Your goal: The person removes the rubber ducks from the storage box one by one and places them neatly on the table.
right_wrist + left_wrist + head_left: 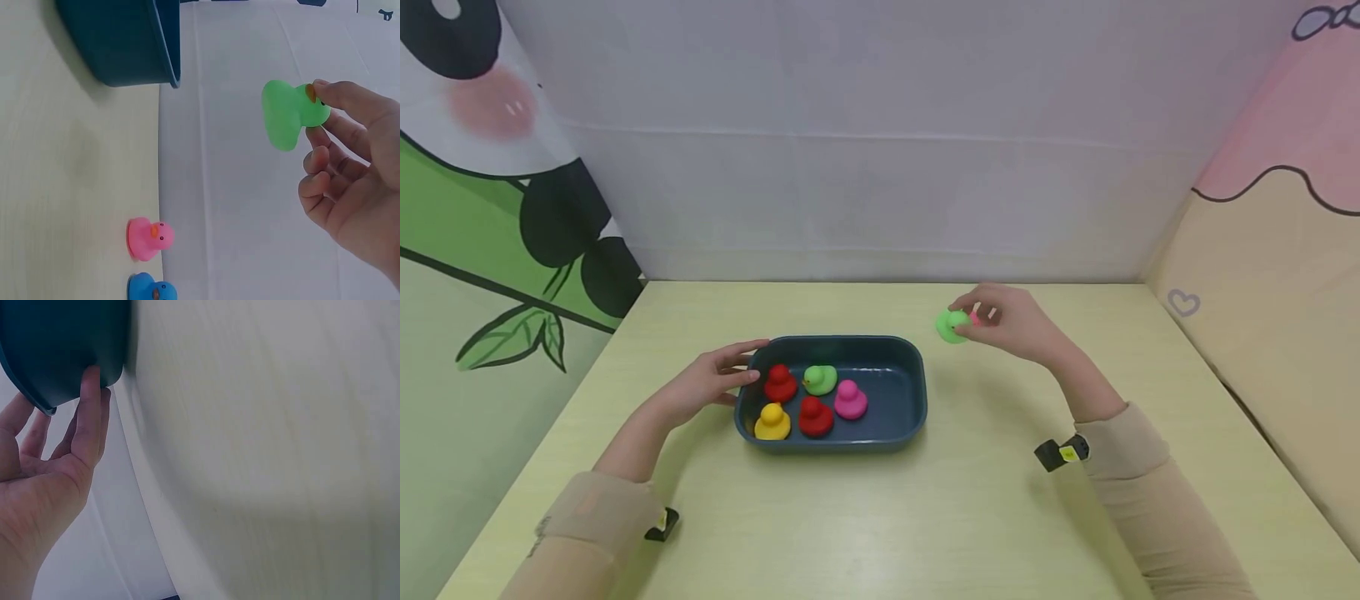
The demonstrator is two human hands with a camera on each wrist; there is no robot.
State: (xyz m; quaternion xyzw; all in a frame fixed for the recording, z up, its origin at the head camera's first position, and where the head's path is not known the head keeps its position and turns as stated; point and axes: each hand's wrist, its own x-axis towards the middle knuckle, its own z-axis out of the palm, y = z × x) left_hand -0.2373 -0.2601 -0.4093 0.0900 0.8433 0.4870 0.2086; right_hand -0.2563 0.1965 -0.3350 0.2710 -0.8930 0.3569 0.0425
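Observation:
My right hand [1011, 321] pinches a light green rubber duck [284, 115] by its head, between thumb and fingers. In the right wrist view, the duck hangs tilted, apart from the tabletop. My left hand [703, 385] holds the left end of a dark blue tray [891, 446], with its thumb at the rim and fingers against the outer wall [94, 337]. Inside the tray, towards its left, are two red ducks [816, 417], a yellow duck [772, 423], a green duck [821, 380] and a magenta duck [851, 401].
A pink duck [149, 239] and a blue duck [150, 289] stand on the table [850, 517]; in the head view the right hand mostly covers them. A pale cloth wall [880, 200] rises behind the table, and printed panels flank it.

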